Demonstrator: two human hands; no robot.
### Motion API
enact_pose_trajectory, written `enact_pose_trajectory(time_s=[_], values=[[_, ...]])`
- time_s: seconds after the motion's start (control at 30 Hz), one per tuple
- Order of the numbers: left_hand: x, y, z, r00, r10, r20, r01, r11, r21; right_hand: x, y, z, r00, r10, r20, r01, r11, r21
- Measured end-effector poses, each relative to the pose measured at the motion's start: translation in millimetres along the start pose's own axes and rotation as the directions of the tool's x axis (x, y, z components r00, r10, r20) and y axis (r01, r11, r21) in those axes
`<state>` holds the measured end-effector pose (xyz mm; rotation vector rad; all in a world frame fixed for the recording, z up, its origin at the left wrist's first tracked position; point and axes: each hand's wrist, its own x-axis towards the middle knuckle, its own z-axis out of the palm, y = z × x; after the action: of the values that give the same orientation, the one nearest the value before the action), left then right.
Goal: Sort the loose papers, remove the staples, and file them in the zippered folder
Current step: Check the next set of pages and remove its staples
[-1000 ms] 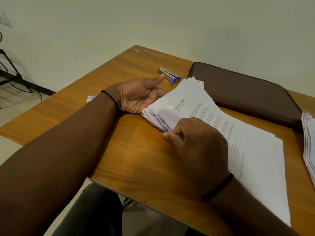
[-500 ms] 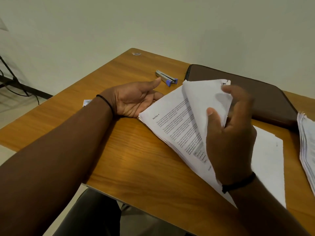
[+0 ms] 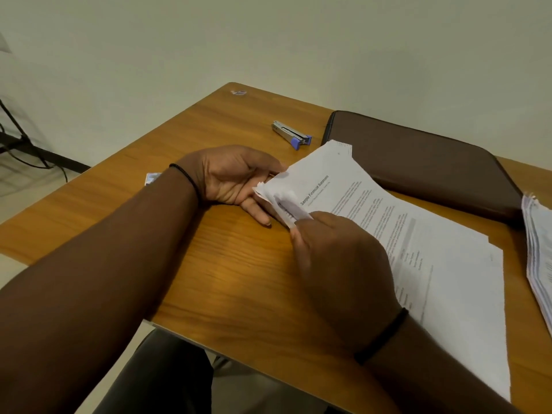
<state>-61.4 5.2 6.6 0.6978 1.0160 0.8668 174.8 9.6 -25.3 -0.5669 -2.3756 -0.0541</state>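
A stack of printed white papers [image 3: 418, 234] lies slanted on the wooden table [image 3: 209, 279], headed "Sample Financial Statement". My right hand [image 3: 337, 264] pinches the stack's near-left corner, where the page edges fan out and blur. My left hand [image 3: 236, 180] lies palm up beside that corner, fingers relaxed and tucked under the paper's edge. The brown zippered folder [image 3: 418, 162] lies closed behind the papers. A silver staple remover with a blue tip [image 3: 291, 135] sits on the table beyond my left hand.
A second pile of papers [image 3: 539, 264] lies at the right edge of view. A small card [image 3: 152, 177] peeks out behind my left forearm. A small scrap [image 3: 238, 92] sits at the table's far corner. Black cables hang at the far left.
My right hand has dropped the page it had lifted and come back down to the stack's near-left corner. The top sheet lies flat again. My left hand has barely moved.
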Motion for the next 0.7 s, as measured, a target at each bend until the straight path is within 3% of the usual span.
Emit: enact_pose_trajectory(time_s=[0.07,0.13,0.3,0.4,0.5,0.6,0.7], values=[[0,0,-4,0.999,-0.014,0.046,0.013,1.000,0.028,-1,3,1,0.998,0.014,-0.057,-0.010,0.998,0.061],[1,0,-4,0.998,-0.001,0.069,0.001,1.000,-0.001,-1,2,-2,0.998,0.065,-0.004,-0.064,0.994,0.092],[0,0,7,0.999,0.036,-0.021,-0.038,0.995,-0.093,5,4,-14,0.957,0.272,0.097,-0.289,0.910,0.296],[0,-1,6,1.000,0.031,0.003,-0.031,0.996,-0.082,11,10,-19,0.921,0.389,0.000,-0.367,0.871,0.327],[1,-1,6,1.000,0.014,0.014,-0.012,0.995,-0.099,15,17,-25,0.858,0.477,-0.190,-0.376,0.836,0.399],[1,-1,4,0.999,0.013,0.036,-0.009,0.994,-0.112,18,22,-27,0.859,0.396,-0.326,-0.282,0.895,0.345],[2,-3,0,0.998,0.018,0.063,-0.012,0.995,-0.099,13,18,-18,0.941,0.207,-0.268,-0.147,0.963,0.227]])
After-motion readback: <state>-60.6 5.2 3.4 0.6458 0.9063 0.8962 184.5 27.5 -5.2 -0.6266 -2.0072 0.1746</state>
